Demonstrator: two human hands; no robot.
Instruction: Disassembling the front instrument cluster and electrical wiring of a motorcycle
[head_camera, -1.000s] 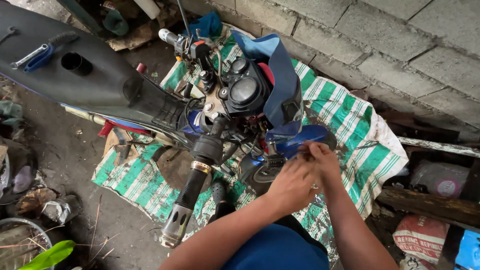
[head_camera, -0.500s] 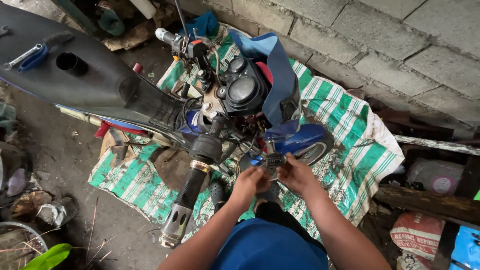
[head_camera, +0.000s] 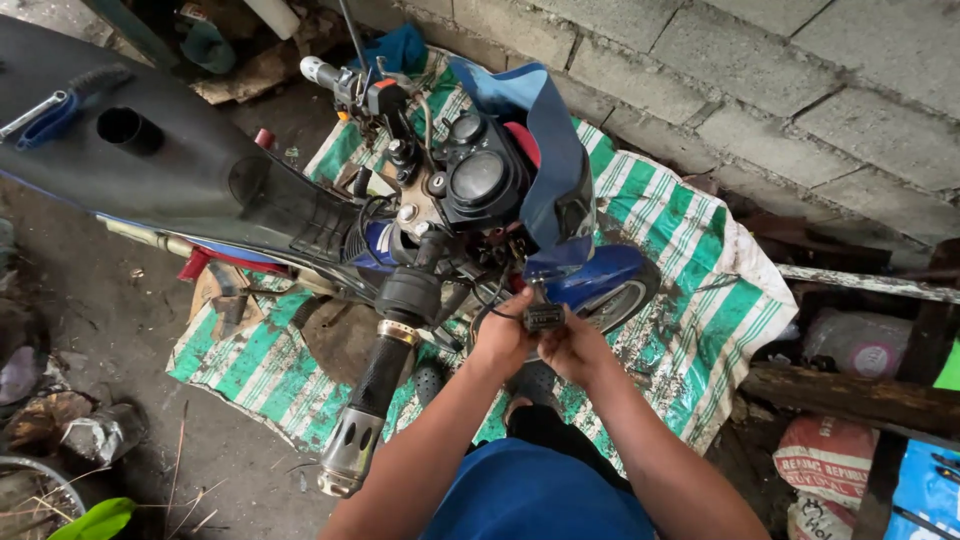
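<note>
Hands meet low in the middle, just in front of the motorcycle's blue front fender (head_camera: 610, 275). The left hand (head_camera: 503, 340) and the right hand (head_camera: 572, 350) are pressed close together, and between them sits a small black connector block (head_camera: 544, 317), pinched by the fingertips of both hands. The left thumb and fingers close on its near-left edge; the right fingers curl under and around its right side. A thin black wire (head_camera: 487, 305) loops from the connector back up toward the fender and the headlight area.

Up from the fender, the round black gauge cluster (head_camera: 478, 175) faces the camera, with the blue front cowl (head_camera: 545, 150) standing tilted behind it. To the fender's left, the near handlebar grip (head_camera: 378, 378) slants down toward the viewer, ending in a metal bar end (head_camera: 345, 455). Farther left still stretches the long black seat (head_camera: 150, 170), with a blue-handled wrench (head_camera: 45, 112) lying on its far end.

Under the fender and spreading out on both sides lies a green-and-white striped tarp (head_camera: 690, 260), dirty and creased. Beyond the fender rises a grey block wall (head_camera: 800, 90). Well to the fender's right, a dark wooden beam (head_camera: 850, 395) lies beside printed sacks (head_camera: 825, 470).
</note>
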